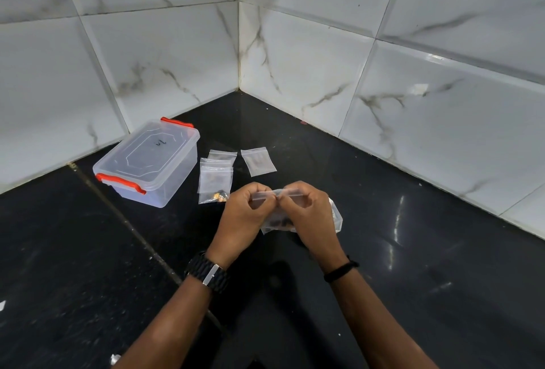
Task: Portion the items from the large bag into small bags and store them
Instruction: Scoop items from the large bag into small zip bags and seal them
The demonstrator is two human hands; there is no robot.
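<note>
Both hands, left hand (pixel 246 209) and right hand (pixel 305 211), pinch the limp, slippery zip bag (pixel 334 215) at its seal strip, apparently opening it.

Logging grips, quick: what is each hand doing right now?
Left hand: pinches the top edge of the clear bag.
Right hand: pinches the same bag's top edge, beside the left.

I see a glossy black tabletop (pixel 413 250) running into a corner of white marble-veined wall tiles (pixel 165 53) at twelve o'clock. A pale seam (pixel 118 215) crosses the tabletop at nine o'clock, with small white specks (pixel 2 305) at eight o'clock.
</note>
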